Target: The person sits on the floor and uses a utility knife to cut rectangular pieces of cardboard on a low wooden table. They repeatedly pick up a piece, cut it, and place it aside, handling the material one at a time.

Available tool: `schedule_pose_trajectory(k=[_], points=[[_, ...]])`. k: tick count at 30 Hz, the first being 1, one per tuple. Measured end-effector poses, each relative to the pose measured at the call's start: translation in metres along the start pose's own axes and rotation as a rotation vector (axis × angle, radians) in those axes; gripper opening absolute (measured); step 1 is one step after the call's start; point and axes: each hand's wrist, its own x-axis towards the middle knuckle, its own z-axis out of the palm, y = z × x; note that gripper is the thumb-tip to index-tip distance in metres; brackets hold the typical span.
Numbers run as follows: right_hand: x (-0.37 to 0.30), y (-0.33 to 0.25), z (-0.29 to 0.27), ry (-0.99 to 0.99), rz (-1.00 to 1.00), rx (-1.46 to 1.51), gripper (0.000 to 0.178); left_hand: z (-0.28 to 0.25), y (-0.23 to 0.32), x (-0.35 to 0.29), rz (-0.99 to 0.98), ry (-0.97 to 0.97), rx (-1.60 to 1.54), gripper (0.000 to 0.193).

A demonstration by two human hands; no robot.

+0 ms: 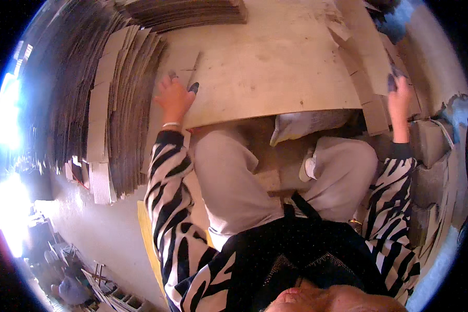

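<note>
My left hand (174, 100) is at the left side of the wooden tabletop (275, 62), fingers spread, with a dark cover on the thumb tip. Under and beside it lies a flat piece of slotted cardboard (188, 63). At the right side, my right hand (400, 99) has its thumb and fingers closed on the edge of a long cardboard strip (368, 44). Dark covers show on its fingertips too. More slotted cardboard strips (366, 96) lie under that one, some reaching past the table's near edge.
Tall stacks of cardboard strips (122, 104) stand on the left, and another stack (192, 14) lies at the far edge. A pale sack (312, 126) sits beneath the table, in front of my knees. Grey-brown blocks or bundles (430, 143) are piled at the right.
</note>
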Motion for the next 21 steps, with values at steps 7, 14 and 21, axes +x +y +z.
schedule_pose_trajectory(k=[7,14,21], points=[[-0.016,-0.121,0.070,-0.550,-0.031,-0.023,0.029,0.061,0.018,0.008,-0.087,-0.116,0.211,0.026],[-0.051,-0.128,0.122,-0.580,-0.295,0.013,0.017,0.054,0.041,-0.020,0.318,-0.051,-0.317,0.021],[-0.057,-0.196,0.110,-0.442,-0.456,0.359,0.024,0.093,0.094,-0.041,0.193,-0.532,-1.243,0.031]])
